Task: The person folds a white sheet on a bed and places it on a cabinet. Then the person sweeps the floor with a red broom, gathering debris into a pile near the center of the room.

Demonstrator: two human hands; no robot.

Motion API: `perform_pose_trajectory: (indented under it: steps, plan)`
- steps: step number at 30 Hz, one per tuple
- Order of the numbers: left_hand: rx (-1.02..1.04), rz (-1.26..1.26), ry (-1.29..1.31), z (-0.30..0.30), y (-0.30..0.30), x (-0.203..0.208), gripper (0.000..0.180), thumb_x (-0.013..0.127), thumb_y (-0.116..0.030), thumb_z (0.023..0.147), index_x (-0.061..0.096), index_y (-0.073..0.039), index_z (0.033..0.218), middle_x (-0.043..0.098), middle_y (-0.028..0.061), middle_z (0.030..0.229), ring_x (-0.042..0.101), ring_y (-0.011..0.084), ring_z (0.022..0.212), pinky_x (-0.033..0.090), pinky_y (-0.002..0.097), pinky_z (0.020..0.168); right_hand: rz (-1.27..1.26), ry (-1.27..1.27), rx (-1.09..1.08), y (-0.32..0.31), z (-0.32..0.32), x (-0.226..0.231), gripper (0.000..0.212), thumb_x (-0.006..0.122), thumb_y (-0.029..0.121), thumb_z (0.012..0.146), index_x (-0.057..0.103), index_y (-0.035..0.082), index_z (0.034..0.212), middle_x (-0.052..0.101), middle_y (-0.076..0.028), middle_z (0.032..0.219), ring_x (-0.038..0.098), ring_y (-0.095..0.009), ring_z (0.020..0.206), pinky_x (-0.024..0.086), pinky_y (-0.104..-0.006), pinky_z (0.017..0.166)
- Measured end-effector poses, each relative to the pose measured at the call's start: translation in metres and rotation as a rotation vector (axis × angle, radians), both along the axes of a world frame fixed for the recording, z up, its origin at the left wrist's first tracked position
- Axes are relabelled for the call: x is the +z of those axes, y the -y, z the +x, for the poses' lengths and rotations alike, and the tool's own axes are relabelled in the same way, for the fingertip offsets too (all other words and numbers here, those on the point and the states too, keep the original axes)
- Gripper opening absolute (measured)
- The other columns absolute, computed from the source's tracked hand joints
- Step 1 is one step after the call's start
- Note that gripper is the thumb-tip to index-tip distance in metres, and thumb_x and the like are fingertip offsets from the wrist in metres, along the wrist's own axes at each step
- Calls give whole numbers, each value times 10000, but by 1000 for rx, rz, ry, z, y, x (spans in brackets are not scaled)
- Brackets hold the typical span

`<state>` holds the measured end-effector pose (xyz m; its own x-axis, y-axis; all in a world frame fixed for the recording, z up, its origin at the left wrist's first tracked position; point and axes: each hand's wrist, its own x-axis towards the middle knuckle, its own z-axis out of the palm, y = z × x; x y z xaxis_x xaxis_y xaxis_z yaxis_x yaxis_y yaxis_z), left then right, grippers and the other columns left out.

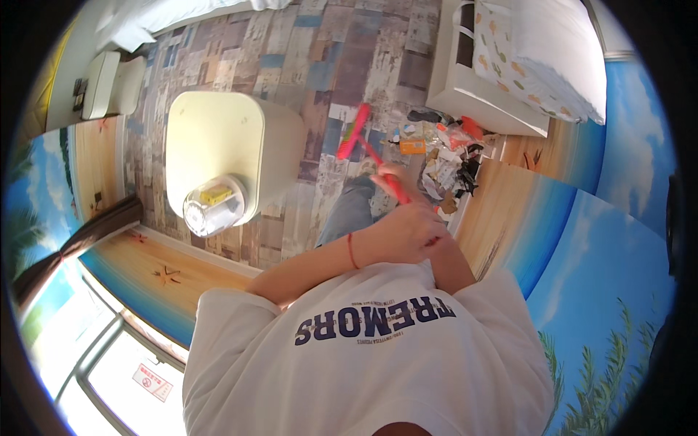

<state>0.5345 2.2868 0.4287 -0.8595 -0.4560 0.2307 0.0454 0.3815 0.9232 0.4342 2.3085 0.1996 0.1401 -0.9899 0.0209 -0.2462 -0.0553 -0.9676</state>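
Note:
Both of my hands are closed around the red handle of a broom (356, 131). My left hand (418, 231), below a red wrist cord, is closed near the handle's upper end, which it mostly hides. Farther down the handle, my right hand (395, 176) is wrapped round it, with its forearm passing behind my left hand. The broom's red head with green bristles is low over the wood-patterned floor (291, 73). To its right lies a heap of litter (451, 156) with wrappers, paper and dark scraps. An orange box (412, 146) lies at the heap's left edge.
A pale yellow table (214, 134) stands left of the broom, bearing a clear round container (214, 207) with something yellow inside. A white bed frame (480, 87) with bedding borders the litter at the far right. Walls with a beach picture (567, 240) close in on the right.

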Motion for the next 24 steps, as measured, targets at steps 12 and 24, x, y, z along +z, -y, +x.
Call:
perform_pose_trajectory:
  steps: [12,24]
  plan:
    - [-299,113,-153,-100,33,26,257,609,-106,847,541,-1,622,596,133,676,579,327,677,444,435,630,101,-261,-484,-34,-149,65,226,709,-46,775,495,17,741,461,-77,673,445,-174,609,392,-283,573]
    - [-273,-38,113,-145,48,34,258,611,-106,827,530,9,612,513,143,579,529,329,575,406,420,553,-224,181,-510,28,-111,28,192,720,26,806,534,22,760,496,-51,630,480,-142,575,405,-301,541]
